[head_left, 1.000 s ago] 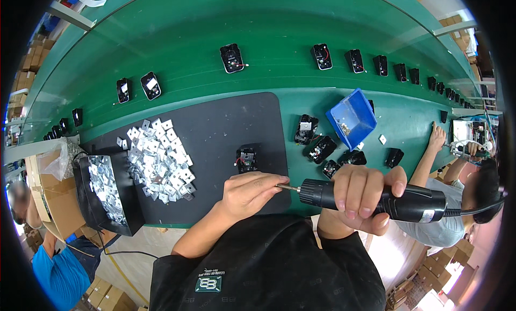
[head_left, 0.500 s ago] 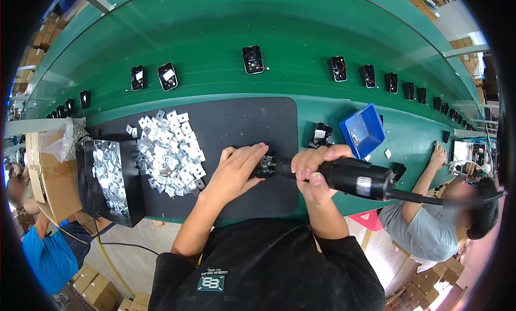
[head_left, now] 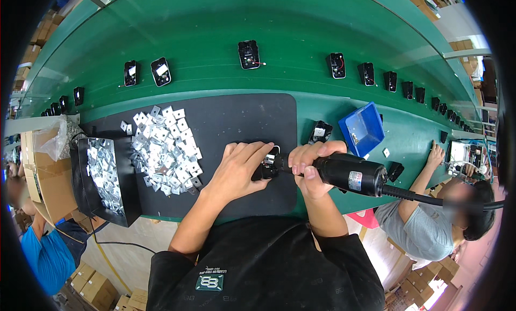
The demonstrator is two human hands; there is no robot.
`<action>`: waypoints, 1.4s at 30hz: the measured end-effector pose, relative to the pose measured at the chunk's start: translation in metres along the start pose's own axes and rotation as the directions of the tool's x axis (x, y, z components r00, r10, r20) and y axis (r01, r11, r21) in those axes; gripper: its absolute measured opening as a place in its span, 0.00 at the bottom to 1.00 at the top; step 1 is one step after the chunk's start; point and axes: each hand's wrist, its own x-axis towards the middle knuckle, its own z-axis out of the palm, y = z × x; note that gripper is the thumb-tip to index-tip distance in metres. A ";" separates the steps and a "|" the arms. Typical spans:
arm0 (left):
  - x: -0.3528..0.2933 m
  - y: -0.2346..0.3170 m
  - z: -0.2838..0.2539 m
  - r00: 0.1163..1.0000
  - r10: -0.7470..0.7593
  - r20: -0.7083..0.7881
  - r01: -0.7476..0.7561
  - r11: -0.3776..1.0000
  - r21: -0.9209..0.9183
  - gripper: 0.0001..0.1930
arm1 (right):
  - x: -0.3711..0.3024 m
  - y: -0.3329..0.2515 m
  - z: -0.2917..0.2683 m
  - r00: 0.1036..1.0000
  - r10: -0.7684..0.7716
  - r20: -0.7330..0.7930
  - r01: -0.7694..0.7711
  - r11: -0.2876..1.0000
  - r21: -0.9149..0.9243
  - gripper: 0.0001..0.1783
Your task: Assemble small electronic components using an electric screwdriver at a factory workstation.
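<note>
My left hand (head_left: pixel 236 170) is closed around a small black plastic housing (head_left: pixel 262 173) on the dark mat, its fingers over the far side and the thumb at the near side. My right hand (head_left: pixel 313 168) grips a black electric screwdriver (head_left: pixel 352 175) held nearly level, its tip pointing left into the housing. The exact contact of the bit is hidden between my hands. A heap of silvery square metal plates (head_left: pixel 166 149) lies left of my left hand. Right of the mat, another black housing (head_left: pixel 320 131) lies beside a blue bin (head_left: pixel 371 129) with small metal parts inside.
A black box (head_left: pixel 129 184) full of metal plates stands at the left, next to a cardboard carton (head_left: pixel 56 174). Black housings, one of them (head_left: pixel 249 54) straight ahead, line the green strip. The screwdriver's cable (head_left: pixel 414 196) runs right, toward a co-worker (head_left: pixel 424 222).
The screwdriver has turned slightly in my right hand and its rear end sits a little higher. My left hand keeps its hold on the housing. The whole view has shifted slightly.
</note>
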 end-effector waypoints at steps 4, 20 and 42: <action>0.002 -0.003 0.001 1.000 0.020 -0.005 -0.020 1.000 -0.003 0.35 | 0.000 0.001 0.000 0.999 0.038 0.021 -0.038 0.999 0.007 0.19; 0.040 -0.011 -0.033 0.988 0.020 0.155 -0.041 0.991 0.129 0.34 | 0.045 -0.071 -0.021 0.940 -0.265 0.213 0.203 0.940 0.273 0.25; 0.157 -0.105 -0.055 0.990 0.109 -0.090 -0.040 0.827 0.561 0.34 | 0.051 -0.052 -0.145 0.829 -0.368 -0.422 0.057 0.805 -0.590 0.23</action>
